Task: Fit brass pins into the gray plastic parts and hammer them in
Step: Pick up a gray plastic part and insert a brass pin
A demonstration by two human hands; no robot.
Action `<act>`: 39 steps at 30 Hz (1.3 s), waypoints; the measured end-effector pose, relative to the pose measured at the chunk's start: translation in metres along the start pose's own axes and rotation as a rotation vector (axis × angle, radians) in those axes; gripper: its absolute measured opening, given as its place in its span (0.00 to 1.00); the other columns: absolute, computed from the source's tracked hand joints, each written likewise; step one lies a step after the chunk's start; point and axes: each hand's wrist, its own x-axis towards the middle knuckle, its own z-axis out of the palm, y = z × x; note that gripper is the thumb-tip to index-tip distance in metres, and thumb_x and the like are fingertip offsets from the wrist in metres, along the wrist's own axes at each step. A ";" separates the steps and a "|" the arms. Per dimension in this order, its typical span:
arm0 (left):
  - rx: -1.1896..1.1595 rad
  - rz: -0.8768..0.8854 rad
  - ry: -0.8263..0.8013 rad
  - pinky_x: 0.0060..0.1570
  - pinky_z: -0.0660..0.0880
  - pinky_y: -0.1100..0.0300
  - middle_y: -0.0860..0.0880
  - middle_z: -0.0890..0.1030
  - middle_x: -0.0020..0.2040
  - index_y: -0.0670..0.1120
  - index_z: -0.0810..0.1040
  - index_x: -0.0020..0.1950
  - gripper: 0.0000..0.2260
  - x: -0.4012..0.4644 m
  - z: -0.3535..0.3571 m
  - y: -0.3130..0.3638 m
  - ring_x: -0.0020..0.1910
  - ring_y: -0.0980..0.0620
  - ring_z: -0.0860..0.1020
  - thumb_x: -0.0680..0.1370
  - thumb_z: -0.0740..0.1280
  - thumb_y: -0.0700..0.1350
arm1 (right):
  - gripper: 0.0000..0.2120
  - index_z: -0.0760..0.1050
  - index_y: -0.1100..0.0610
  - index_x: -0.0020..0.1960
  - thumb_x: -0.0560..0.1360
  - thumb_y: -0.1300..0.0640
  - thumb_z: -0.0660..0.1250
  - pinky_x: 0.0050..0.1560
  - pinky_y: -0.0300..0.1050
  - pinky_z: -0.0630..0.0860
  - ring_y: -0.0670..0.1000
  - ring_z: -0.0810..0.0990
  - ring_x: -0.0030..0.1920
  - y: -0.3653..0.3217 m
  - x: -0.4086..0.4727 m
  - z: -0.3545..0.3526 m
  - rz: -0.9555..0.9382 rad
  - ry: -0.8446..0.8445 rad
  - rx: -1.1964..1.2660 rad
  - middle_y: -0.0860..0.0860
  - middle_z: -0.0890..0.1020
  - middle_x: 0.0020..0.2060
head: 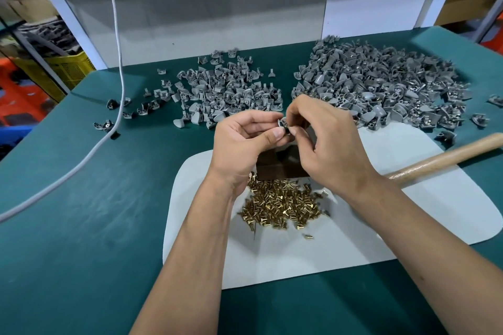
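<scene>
My left hand (245, 141) pinches a small gray plastic part (283, 124) between thumb and fingers, held above the table. My right hand (324, 139) meets it from the right, fingertips curled tight against the part; a brass pin between them is hidden. A heap of brass pins (283, 204) lies on the white mat (381, 226) beneath my wrists. A dark metal block (280, 163) sits under my hands. The hammer's wooden handle (446, 158) lies on the mat at right.
Two piles of gray parts lie on the green table (81, 226): a smaller pile (217, 90) at centre left and a larger pile (381, 84) at right. A white cable (119, 90) runs down the left side. A white panel stands behind the piles.
</scene>
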 end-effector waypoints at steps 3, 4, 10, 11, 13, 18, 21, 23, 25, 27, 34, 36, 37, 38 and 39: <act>-0.004 0.016 -0.009 0.43 0.83 0.61 0.43 0.86 0.41 0.34 0.81 0.54 0.11 0.000 0.001 0.001 0.39 0.50 0.86 0.73 0.71 0.26 | 0.10 0.72 0.60 0.46 0.70 0.73 0.65 0.42 0.48 0.73 0.52 0.73 0.41 -0.002 0.000 -0.001 -0.012 0.029 -0.003 0.51 0.76 0.39; 0.005 0.026 -0.009 0.43 0.82 0.61 0.43 0.86 0.41 0.34 0.81 0.54 0.11 -0.001 0.002 0.002 0.39 0.50 0.86 0.73 0.71 0.26 | 0.11 0.72 0.60 0.45 0.70 0.73 0.65 0.42 0.47 0.72 0.51 0.73 0.41 -0.002 0.001 -0.001 -0.015 0.035 -0.002 0.51 0.76 0.39; 0.073 0.065 0.048 0.44 0.83 0.61 0.44 0.86 0.41 0.36 0.83 0.52 0.11 0.000 0.010 -0.003 0.40 0.51 0.85 0.73 0.72 0.25 | 0.10 0.75 0.60 0.48 0.73 0.72 0.68 0.44 0.35 0.72 0.47 0.75 0.42 0.005 -0.001 0.002 0.028 0.075 0.012 0.49 0.78 0.40; 0.073 0.063 0.057 0.44 0.83 0.60 0.44 0.86 0.41 0.36 0.83 0.53 0.11 -0.001 0.011 -0.003 0.40 0.51 0.85 0.73 0.72 0.25 | 0.10 0.76 0.60 0.49 0.73 0.72 0.69 0.46 0.35 0.73 0.46 0.76 0.42 0.006 -0.001 0.002 0.039 0.074 0.028 0.49 0.79 0.41; 0.065 0.061 0.066 0.45 0.83 0.59 0.42 0.86 0.43 0.34 0.82 0.54 0.11 -0.001 0.009 -0.002 0.41 0.50 0.85 0.73 0.72 0.26 | 0.09 0.77 0.60 0.51 0.74 0.70 0.70 0.48 0.40 0.78 0.47 0.79 0.44 0.007 0.000 0.001 0.051 0.072 0.068 0.49 0.81 0.43; 0.021 0.038 0.079 0.47 0.84 0.57 0.38 0.86 0.45 0.37 0.83 0.53 0.10 -0.001 0.003 0.001 0.42 0.44 0.85 0.73 0.72 0.28 | 0.09 0.80 0.60 0.53 0.74 0.67 0.73 0.52 0.47 0.82 0.46 0.83 0.47 0.012 0.000 -0.003 0.071 0.069 0.136 0.49 0.84 0.45; 0.023 0.039 0.081 0.49 0.84 0.56 0.36 0.86 0.47 0.37 0.84 0.54 0.10 -0.001 0.003 0.000 0.45 0.40 0.85 0.74 0.72 0.28 | 0.06 0.83 0.60 0.51 0.74 0.65 0.75 0.51 0.44 0.81 0.45 0.83 0.46 0.013 -0.001 -0.002 0.050 0.123 0.057 0.49 0.85 0.44; 0.029 0.043 0.076 0.49 0.84 0.55 0.36 0.86 0.47 0.38 0.84 0.53 0.10 -0.002 0.002 0.001 0.46 0.40 0.85 0.74 0.73 0.29 | 0.05 0.85 0.60 0.49 0.74 0.64 0.76 0.51 0.42 0.80 0.46 0.82 0.46 0.015 -0.001 -0.003 0.031 0.132 0.045 0.49 0.85 0.45; 0.038 0.040 0.072 0.49 0.83 0.55 0.37 0.86 0.46 0.40 0.85 0.52 0.10 -0.002 0.002 0.002 0.45 0.40 0.85 0.74 0.73 0.30 | 0.04 0.85 0.60 0.49 0.75 0.63 0.76 0.51 0.42 0.79 0.47 0.82 0.46 0.016 0.000 -0.003 0.005 0.127 0.052 0.50 0.85 0.45; 0.028 0.028 0.066 0.48 0.84 0.55 0.37 0.86 0.46 0.41 0.85 0.51 0.09 -0.002 0.002 0.002 0.43 0.41 0.86 0.75 0.72 0.29 | 0.03 0.85 0.61 0.49 0.75 0.64 0.75 0.51 0.41 0.79 0.47 0.82 0.46 0.016 0.000 -0.004 -0.016 0.118 0.049 0.51 0.85 0.45; 0.155 0.123 0.083 0.52 0.83 0.53 0.41 0.87 0.48 0.41 0.85 0.53 0.08 -0.003 0.008 0.002 0.48 0.43 0.86 0.77 0.72 0.33 | 0.02 0.83 0.61 0.48 0.77 0.64 0.72 0.47 0.38 0.74 0.48 0.78 0.44 0.018 0.000 -0.003 0.028 0.147 -0.003 0.51 0.81 0.43; 0.266 0.183 0.081 0.55 0.82 0.54 0.43 0.87 0.50 0.41 0.84 0.55 0.11 -0.002 0.010 0.001 0.51 0.46 0.86 0.75 0.74 0.31 | 0.02 0.83 0.62 0.47 0.77 0.64 0.72 0.46 0.37 0.73 0.49 0.78 0.44 0.018 0.000 -0.003 0.065 0.170 0.000 0.51 0.81 0.42; 0.297 0.202 0.072 0.56 0.82 0.56 0.43 0.87 0.50 0.40 0.84 0.55 0.12 -0.002 0.012 0.000 0.51 0.48 0.86 0.74 0.75 0.31 | 0.02 0.83 0.62 0.47 0.77 0.64 0.72 0.46 0.36 0.72 0.49 0.78 0.43 0.017 -0.001 -0.003 0.078 0.174 0.004 0.51 0.81 0.41; 0.313 0.210 0.067 0.56 0.81 0.57 0.43 0.87 0.50 0.40 0.84 0.55 0.12 -0.003 0.014 -0.001 0.50 0.49 0.86 0.73 0.76 0.30 | 0.02 0.83 0.62 0.47 0.77 0.64 0.72 0.46 0.36 0.72 0.49 0.78 0.43 0.017 -0.001 -0.003 0.088 0.171 0.009 0.51 0.80 0.41; 0.322 0.214 0.070 0.55 0.81 0.57 0.43 0.87 0.50 0.39 0.85 0.54 0.13 -0.003 0.016 -0.001 0.49 0.49 0.86 0.72 0.76 0.29 | 0.02 0.83 0.62 0.47 0.77 0.64 0.72 0.46 0.36 0.72 0.49 0.78 0.43 0.017 -0.001 -0.003 0.096 0.166 0.015 0.51 0.80 0.41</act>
